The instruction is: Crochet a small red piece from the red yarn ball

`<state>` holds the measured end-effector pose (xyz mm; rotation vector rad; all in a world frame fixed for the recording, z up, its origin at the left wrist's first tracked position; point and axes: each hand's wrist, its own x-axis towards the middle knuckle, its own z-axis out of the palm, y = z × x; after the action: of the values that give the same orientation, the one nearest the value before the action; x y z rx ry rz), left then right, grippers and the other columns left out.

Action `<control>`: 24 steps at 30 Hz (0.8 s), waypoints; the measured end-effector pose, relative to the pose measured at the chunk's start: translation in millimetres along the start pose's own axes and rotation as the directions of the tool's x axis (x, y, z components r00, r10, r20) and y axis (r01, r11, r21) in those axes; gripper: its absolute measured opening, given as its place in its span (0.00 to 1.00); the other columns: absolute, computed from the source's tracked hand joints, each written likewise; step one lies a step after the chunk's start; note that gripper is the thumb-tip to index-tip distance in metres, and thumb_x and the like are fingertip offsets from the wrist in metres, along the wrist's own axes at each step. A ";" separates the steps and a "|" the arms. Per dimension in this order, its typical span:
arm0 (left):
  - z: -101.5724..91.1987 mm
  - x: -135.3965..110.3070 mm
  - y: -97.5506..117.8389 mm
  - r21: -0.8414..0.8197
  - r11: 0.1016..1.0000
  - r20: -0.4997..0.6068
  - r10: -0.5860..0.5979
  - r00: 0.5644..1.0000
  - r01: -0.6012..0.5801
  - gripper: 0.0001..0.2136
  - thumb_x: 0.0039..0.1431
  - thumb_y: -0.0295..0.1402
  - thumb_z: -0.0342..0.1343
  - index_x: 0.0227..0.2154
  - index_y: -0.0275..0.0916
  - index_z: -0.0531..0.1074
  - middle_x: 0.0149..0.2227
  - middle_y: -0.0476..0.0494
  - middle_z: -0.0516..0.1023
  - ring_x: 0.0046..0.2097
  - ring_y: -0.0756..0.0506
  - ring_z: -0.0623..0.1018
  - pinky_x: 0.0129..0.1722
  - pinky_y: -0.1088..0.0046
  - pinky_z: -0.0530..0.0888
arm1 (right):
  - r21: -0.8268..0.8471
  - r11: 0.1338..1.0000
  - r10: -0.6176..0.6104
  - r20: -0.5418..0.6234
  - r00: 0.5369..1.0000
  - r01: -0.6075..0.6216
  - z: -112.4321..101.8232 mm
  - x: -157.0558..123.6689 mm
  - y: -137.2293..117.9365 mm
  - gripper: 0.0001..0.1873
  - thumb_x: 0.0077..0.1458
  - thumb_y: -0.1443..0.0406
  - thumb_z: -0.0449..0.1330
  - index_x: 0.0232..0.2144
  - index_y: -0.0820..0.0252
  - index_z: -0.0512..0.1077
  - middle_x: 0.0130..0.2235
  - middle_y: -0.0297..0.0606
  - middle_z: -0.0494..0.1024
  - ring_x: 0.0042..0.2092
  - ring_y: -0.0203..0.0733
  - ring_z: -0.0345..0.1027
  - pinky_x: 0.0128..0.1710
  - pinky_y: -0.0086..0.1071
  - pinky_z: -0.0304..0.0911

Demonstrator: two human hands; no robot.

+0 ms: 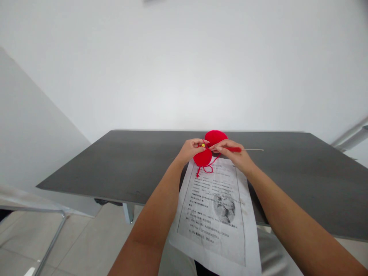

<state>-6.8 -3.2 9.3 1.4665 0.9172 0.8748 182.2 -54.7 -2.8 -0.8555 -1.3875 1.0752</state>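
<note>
My left hand (190, 150) pinches a small round piece of red crochet (202, 157), with a yellow stitch marker (203, 145) at its upper edge. In my right hand (232, 150) is a crochet hook (234, 149) with a red handle; its thin metal shaft sticks out to the right, and the other end points at the crochet piece. Both hands meet close together over the far end of the paper. Behind them sits a ball of red yarn (216, 137). Loose red yarn (208, 168) loops below the piece, and a strand runs under my right hand.
A printed sheet of paper (211, 230) with a dark round picture hangs over the near edge of the dark grey table (138, 165). A white wall (184, 69) stands right behind the table. At lower left, a metal tube frame (51, 241) stands on the tiled floor.
</note>
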 end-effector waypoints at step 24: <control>0.5 2.3 -5.1 0.026 0.999 0.001 0.030 1.000 -0.030 0.15 0.41 0.29 0.63 0.36 0.33 0.77 0.36 0.41 0.80 0.37 0.46 0.77 0.43 0.68 0.71 | -0.161 0.982 -0.094 0.035 0.995 0.099 -2.6 -2.3 2.7 0.12 0.53 0.55 0.61 0.30 0.56 0.76 0.36 0.39 0.79 0.39 0.43 0.72 0.44 0.38 0.67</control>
<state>-5.7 -1.0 4.2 1.5062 0.9106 0.8877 184.8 -55.6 -6.1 -0.8843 -1.5398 0.9112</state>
